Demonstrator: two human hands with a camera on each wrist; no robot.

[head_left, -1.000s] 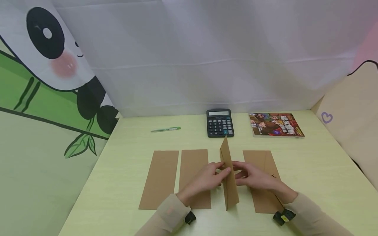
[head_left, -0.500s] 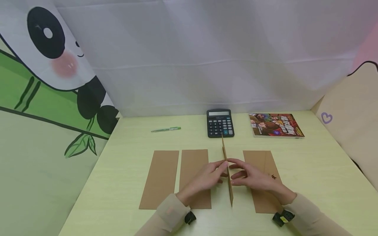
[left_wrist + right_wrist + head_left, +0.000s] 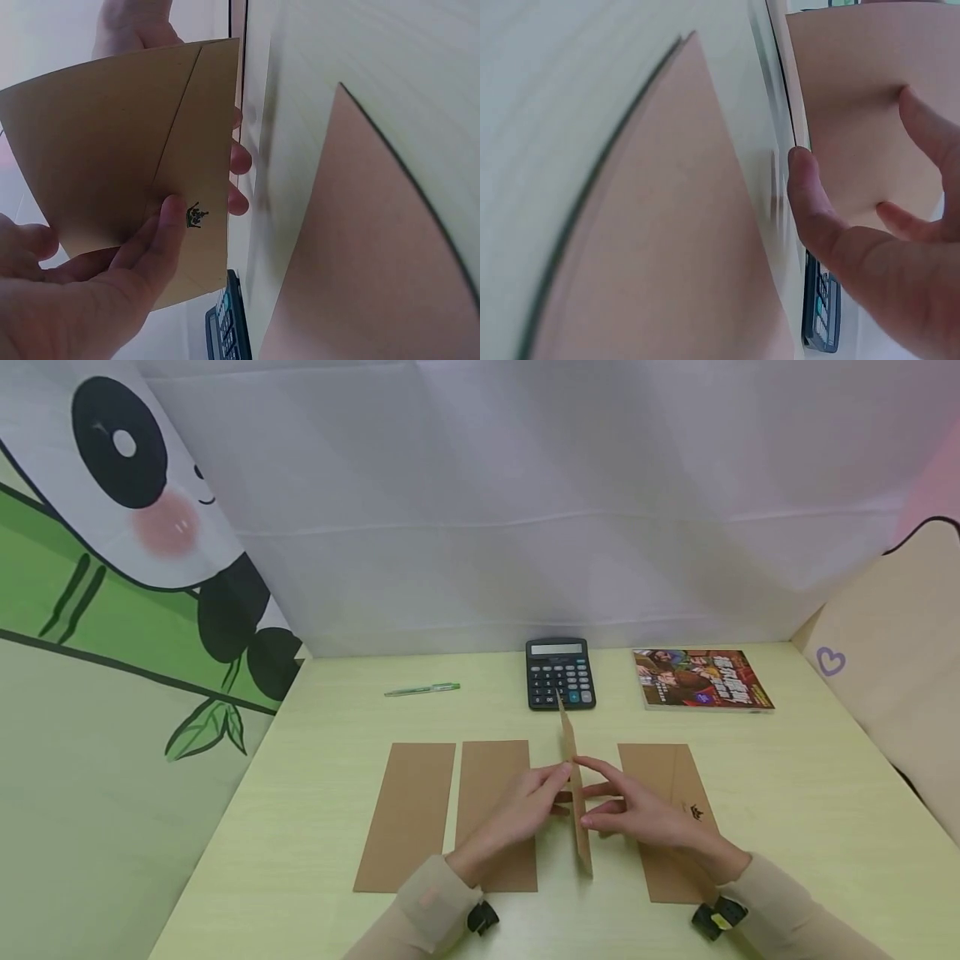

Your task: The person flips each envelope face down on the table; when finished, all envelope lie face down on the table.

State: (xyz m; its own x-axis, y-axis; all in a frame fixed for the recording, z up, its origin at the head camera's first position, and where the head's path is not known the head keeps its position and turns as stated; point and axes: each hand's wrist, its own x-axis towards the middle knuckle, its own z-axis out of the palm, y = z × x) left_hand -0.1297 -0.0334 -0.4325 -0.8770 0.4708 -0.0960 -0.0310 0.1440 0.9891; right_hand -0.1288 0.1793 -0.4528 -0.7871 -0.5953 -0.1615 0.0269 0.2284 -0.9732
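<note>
A brown paper envelope (image 3: 576, 802) stands on edge between the two hands, nearly edge-on in the head view. The left wrist view shows the flap line and small crown print on this envelope (image 3: 112, 142). My left hand (image 3: 517, 814) holds its left face, thumb on the paper near the crown; the left hand (image 3: 112, 285) has its fingers bent at the edge. From the other side, my right hand (image 3: 652, 814) touches the plain face with its fingertips, the fingers spread and slightly bent, as the right hand (image 3: 885, 247) shows in the right wrist view.
Two brown envelopes lie at left, the outer (image 3: 405, 818) and the inner (image 3: 491, 785); another envelope (image 3: 660, 768) with a crown print lies under the right forearm. Along the back are a green pen (image 3: 422, 690), a black calculator (image 3: 560, 674) and a colourful book (image 3: 701, 679).
The held envelope has turned from showing its flap side at an angle to nearly edge-on, and its far end has shifted left. The right fingers have shifted slightly on its face.
</note>
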